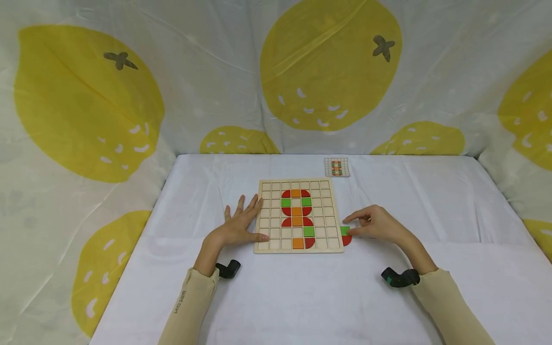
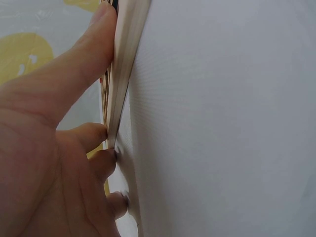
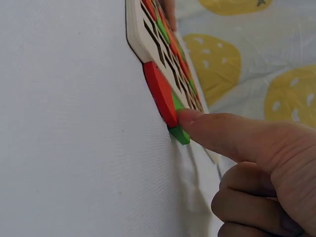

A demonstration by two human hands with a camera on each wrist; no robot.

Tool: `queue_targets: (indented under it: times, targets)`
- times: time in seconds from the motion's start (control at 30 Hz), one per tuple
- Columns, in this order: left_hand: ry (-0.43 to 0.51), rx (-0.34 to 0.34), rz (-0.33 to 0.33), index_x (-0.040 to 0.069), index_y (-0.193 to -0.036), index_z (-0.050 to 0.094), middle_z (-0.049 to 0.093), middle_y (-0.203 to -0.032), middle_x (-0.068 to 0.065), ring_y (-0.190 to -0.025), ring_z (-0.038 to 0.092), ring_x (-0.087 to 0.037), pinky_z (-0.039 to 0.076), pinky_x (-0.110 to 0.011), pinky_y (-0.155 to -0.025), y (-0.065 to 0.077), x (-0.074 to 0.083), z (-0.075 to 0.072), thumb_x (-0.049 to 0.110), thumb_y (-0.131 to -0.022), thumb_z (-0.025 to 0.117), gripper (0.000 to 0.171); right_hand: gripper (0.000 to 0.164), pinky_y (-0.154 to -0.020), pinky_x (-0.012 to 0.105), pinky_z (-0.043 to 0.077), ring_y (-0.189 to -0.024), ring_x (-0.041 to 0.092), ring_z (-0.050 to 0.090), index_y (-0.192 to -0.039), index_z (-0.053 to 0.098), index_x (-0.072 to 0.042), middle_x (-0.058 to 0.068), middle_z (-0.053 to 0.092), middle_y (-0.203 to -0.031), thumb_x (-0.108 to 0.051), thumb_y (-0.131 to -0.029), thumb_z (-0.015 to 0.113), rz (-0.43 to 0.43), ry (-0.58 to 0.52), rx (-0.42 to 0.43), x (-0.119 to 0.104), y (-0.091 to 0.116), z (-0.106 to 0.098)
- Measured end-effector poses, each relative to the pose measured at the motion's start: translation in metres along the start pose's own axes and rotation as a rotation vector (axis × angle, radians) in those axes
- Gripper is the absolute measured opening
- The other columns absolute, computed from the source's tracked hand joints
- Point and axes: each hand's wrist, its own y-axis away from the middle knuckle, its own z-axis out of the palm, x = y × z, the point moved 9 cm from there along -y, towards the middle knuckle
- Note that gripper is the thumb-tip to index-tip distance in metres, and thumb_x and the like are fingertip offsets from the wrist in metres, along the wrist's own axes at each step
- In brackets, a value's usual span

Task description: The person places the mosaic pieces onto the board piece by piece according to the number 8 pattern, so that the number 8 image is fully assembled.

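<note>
A square wooden grid board (image 1: 276, 243) lies on the table, bearing red rounded, green square and orange square tiles in its middle columns. My left hand (image 1: 239, 225) rests spread along the board's left edge, thumb on its front-left cells. Just off the right edge lie a green square tile (image 1: 345, 231) and a red rounded tile (image 1: 347, 240), side by side. My right hand (image 1: 375, 223) touches them with the thumb, its index finger stretched out apart from the thumb. In the right wrist view the thumb tip meets the red tile (image 3: 159, 94) and green tile (image 3: 180, 136); other fingers are curled.
Behind the board lies a small pattern card (image 1: 337, 167) with a similar coloured figure. A white cloth (image 1: 293, 297) covers the table. Lemon-printed curtains (image 1: 224, 72) stand around its back and sides. Black wrist cameras (image 1: 401, 278) sit on both wrists.
</note>
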Motion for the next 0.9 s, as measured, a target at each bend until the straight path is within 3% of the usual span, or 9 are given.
queue_targets:
  times: [0.2,0.37,0.5,0.67,0.9]
  targets:
    - [0.000,-0.001,0.002,0.015,-0.168,0.010,-0.001,-0.176,-0.007,-0.160,-0.018,-0.042,-0.015,-0.078,-0.118,0.001,0.001,0.000,0.052,-0.088,0.079,0.112,0.022,-0.053,0.020,0.026,-0.055,0.004,0.030,-0.104,0.083,-0.013,-0.009,0.031,-0.058,-0.018,-0.083,0.087,0.020,-0.015,-0.001,0.006,-0.001,0.002]
    - [0.002,0.003,-0.002,0.015,-0.168,0.010,-0.001,-0.176,-0.007,-0.160,-0.018,-0.041,-0.015,-0.077,-0.118,0.001,0.000,-0.001,0.052,-0.087,0.079,0.112,0.020,-0.052,0.021,0.026,-0.055,0.005,0.030,-0.104,0.082,-0.012,-0.008,0.032,-0.058,-0.020,-0.086,0.085,0.045,0.004,0.064,0.010,-0.002,-0.006]
    - [0.005,0.002,-0.008,0.015,-0.168,0.011,-0.001,-0.176,-0.007,-0.160,-0.018,-0.042,-0.015,-0.077,-0.118,0.001,-0.001,0.000,0.051,-0.088,0.079,0.111,0.023,-0.052,0.021,0.027,-0.056,0.005,0.030,-0.104,0.082,-0.013,-0.008,0.032,-0.059,-0.022,-0.084,0.087,0.061,0.009,0.102,0.013,-0.002,-0.012]
    - [0.010,-0.002,-0.014,0.015,-0.168,0.010,-0.001,-0.176,-0.006,-0.160,-0.018,-0.041,-0.015,-0.077,-0.118,0.002,-0.002,0.000,0.051,-0.088,0.079,0.111,0.030,-0.052,0.021,0.027,-0.056,0.006,0.031,-0.106,0.082,-0.011,-0.008,0.033,-0.059,-0.021,-0.079,0.091,0.082,-0.001,0.091,0.018,-0.002,-0.012]
    - [0.001,0.001,-0.002,0.015,-0.168,0.011,-0.001,-0.176,-0.006,-0.160,-0.018,-0.041,-0.015,-0.077,-0.118,0.000,0.000,0.000,0.052,-0.087,0.079,0.112,0.030,-0.051,0.022,0.027,-0.055,0.007,0.031,-0.106,0.083,-0.008,-0.008,0.033,-0.057,-0.022,-0.081,0.090,0.103,-0.012,0.118,0.022,-0.001,-0.013]
